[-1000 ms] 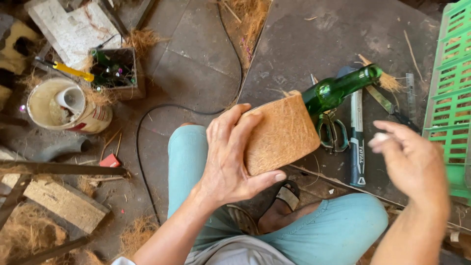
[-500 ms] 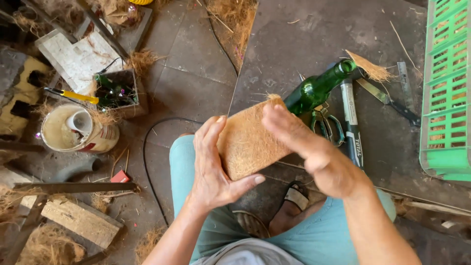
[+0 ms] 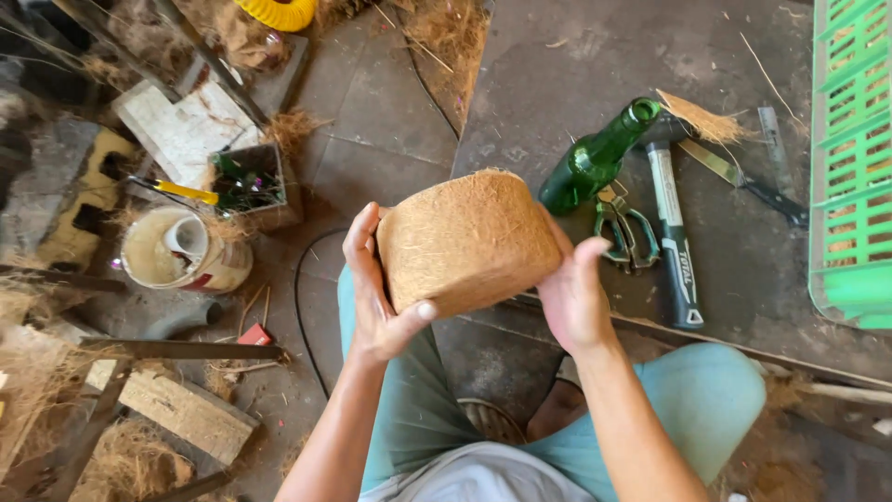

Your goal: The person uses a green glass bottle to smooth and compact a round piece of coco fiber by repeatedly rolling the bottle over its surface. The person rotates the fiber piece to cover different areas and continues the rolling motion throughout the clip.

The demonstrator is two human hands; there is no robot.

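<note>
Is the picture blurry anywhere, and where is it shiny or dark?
Head view: sharp in the middle, so fibres show on the brown fibre pot held between the left hand and right hand; bright glints on the green bottle; the left edge sits in dim shade; the corners look slightly stretched.

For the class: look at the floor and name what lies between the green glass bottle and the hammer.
In the head view, a pair of green-handled scissors lies between the green bottle and the hammer.
</note>
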